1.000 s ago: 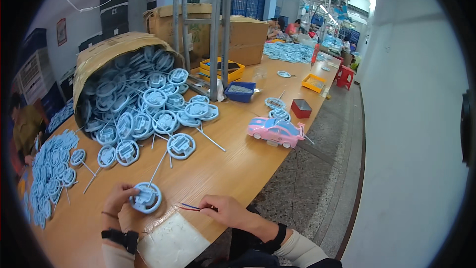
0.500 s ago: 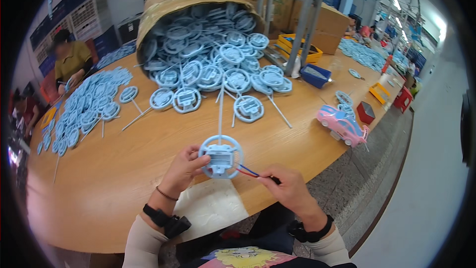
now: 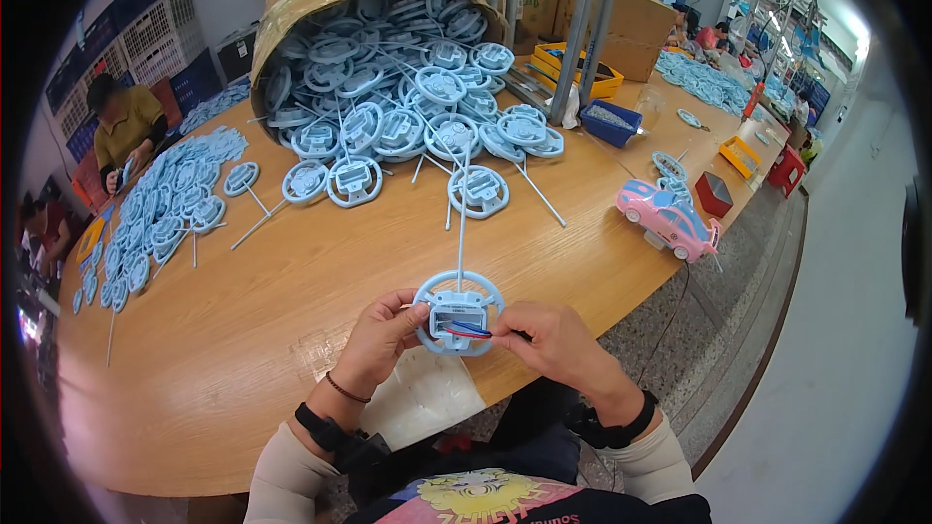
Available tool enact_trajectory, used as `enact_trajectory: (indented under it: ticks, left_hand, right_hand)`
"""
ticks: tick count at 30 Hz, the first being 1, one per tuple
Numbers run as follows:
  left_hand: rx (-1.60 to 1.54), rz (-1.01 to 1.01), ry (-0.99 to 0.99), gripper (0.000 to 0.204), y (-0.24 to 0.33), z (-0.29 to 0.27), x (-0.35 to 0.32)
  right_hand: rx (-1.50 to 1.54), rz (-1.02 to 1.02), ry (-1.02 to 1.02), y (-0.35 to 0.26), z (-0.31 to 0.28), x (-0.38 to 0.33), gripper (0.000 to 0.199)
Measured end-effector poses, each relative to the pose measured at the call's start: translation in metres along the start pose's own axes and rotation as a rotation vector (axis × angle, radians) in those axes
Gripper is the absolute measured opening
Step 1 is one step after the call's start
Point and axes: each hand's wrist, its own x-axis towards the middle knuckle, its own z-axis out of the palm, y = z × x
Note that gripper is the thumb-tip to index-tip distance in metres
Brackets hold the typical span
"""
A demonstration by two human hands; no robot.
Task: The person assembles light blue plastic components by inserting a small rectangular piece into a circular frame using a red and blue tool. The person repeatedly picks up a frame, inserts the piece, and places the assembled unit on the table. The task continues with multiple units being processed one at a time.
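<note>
Some red-and-blue wires (image 3: 468, 329) sit pinched in right hand (image 3: 551, 338); left hand (image 3: 382, 335) grips toy steering wheel (image 3: 449, 300). Gentle feeding should prevent kinks.

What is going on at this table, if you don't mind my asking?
A person's left hand grips the rim of a light-blue steering wheel, while the right hand pinches red and blue wires at its open recess. Whether the wires are attached cannot be told. Beyond, similar wheels spill from a brown carton, and a pink toy car stands to the right.
</note>
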Motion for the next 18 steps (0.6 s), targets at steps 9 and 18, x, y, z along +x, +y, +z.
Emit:
enact_trajectory:
  ticks: [9,18]
  left_hand:
    - [0.023,-0.041,-0.098,0.027,-0.004,-0.008,0.001]
    - [-0.174,-0.077,-0.23,0.045,-0.013,0.007,0.0]
  right_hand:
    - [0.02,-0.044,0.055,-0.001,-0.001,-0.01,0.008]
    - [0.105,-0.052,0.063,0.001,0.007,-0.011,0.009]
